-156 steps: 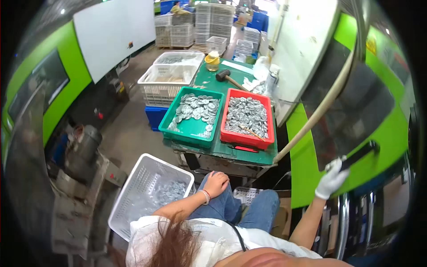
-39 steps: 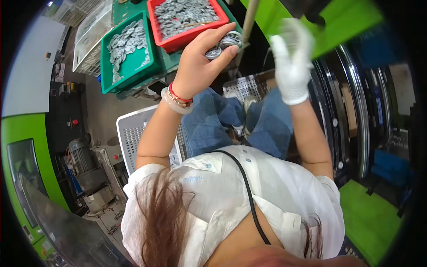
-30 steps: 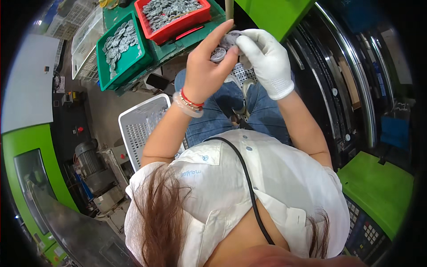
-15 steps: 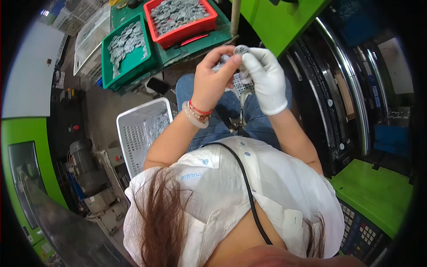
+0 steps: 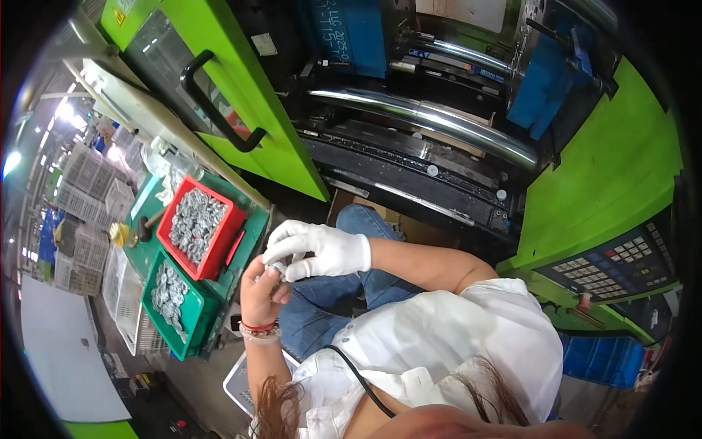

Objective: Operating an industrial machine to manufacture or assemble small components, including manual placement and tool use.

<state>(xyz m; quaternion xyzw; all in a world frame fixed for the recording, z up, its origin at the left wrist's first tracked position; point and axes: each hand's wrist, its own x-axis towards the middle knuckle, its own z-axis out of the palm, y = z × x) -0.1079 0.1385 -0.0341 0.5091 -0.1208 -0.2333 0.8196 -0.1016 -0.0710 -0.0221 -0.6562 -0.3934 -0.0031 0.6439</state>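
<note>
On the table (image 5: 256, 219), a red tray (image 5: 221, 244) is seen; at its four o'clock, grey parts (image 5: 280, 268) are held between left hand (image 5: 261, 294) and right hand (image 5: 314, 252), both narrowed, at one o'clock from left hand; long axis cannot be told

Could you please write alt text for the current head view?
A person's bare left hand holds grey parts, with the white-gloved right hand close over them. A red tray and a green tray hold more grey parts at left, near a green machine door.
</note>
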